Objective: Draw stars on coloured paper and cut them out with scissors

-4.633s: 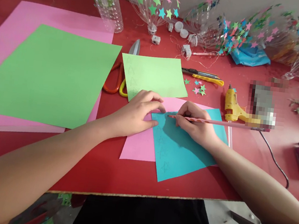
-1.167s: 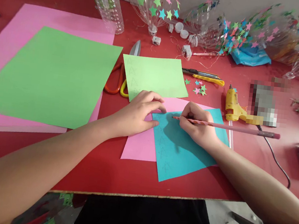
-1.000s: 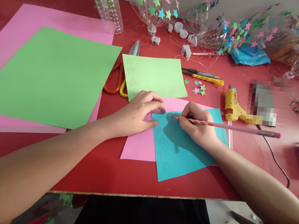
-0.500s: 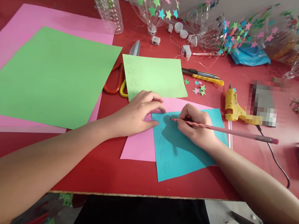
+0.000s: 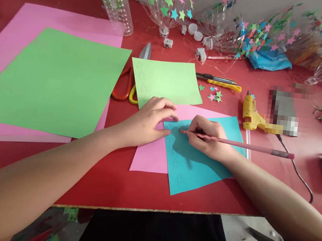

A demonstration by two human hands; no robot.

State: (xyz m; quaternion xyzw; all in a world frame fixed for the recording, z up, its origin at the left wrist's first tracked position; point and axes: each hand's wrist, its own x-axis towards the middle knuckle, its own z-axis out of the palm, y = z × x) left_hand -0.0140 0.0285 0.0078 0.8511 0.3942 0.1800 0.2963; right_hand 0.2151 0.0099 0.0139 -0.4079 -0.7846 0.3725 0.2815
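1. A red table point(image 5: 105, 192) reaches a grey wall; along its far side, the star-covered plastic decoration point(image 5: 165, 3) is cut off at the top.
2. The right hand point(image 5: 206, 137) is closed around a pencil point(image 5: 251, 147), fingers curled; whether the tip touches paper is hard to tell.
3. Under it lies the blue sheet point(image 5: 201, 174), near the middle, partly covering a pink sheet point(image 5: 149, 156). Its pencilled stars are faint, those farthest lost in shadow.
4. The left hand point(image 5: 152, 121) is loosely spread, gripping nothing visible, thumb at the blue sheet's left edge.
5. Beyond, a pale green sheet point(image 5: 167, 78) partly hides scissors point(image 5: 126, 89).
6. Far right, a pixelated object point(image 5: 285, 112) is unreadable.
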